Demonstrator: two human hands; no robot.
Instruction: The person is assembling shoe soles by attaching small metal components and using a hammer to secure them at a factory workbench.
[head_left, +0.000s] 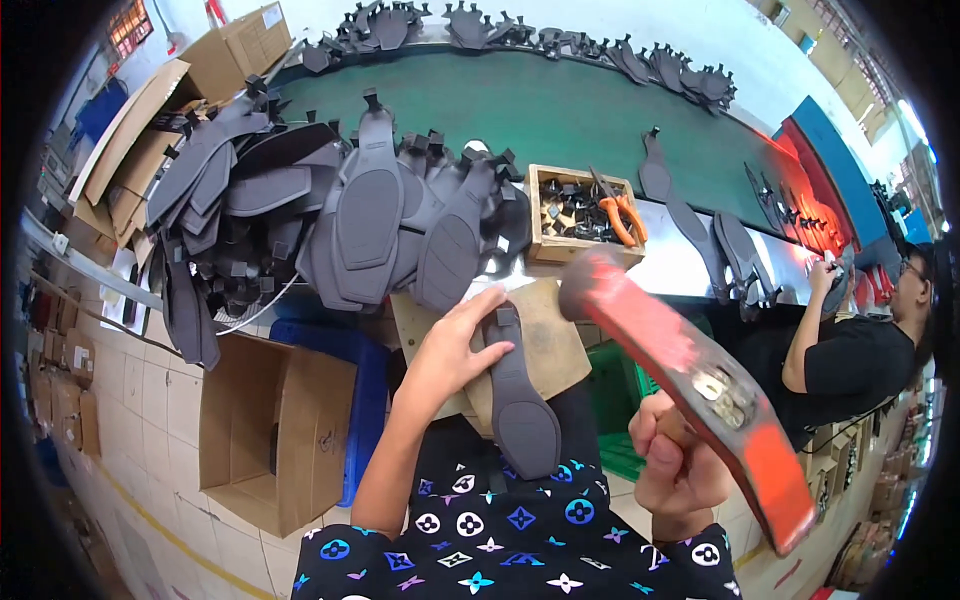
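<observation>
My left hand (447,352) grips the heel end of a dark grey shoe sole (522,412), with the thumb across it. The sole's rounded toe end points down toward my lap, and its heel end lies over a tan board (556,345). My right hand (682,468) is closed around the handle of a hammer (645,325) with a worn red, slightly blurred head. The hammer is raised to the right, apart from the sole. Beyond my left hand, a pile of similar heeled soles (370,215) covers the bench edge.
A wooden box (583,252) of small dark parts holds orange-handled pliers (622,218). More soles (735,250) lie along the green belt (500,110). An open cardboard box (325,450) and green crate (615,405) stand below. At right, a co-worker (850,350) handles a dark piece.
</observation>
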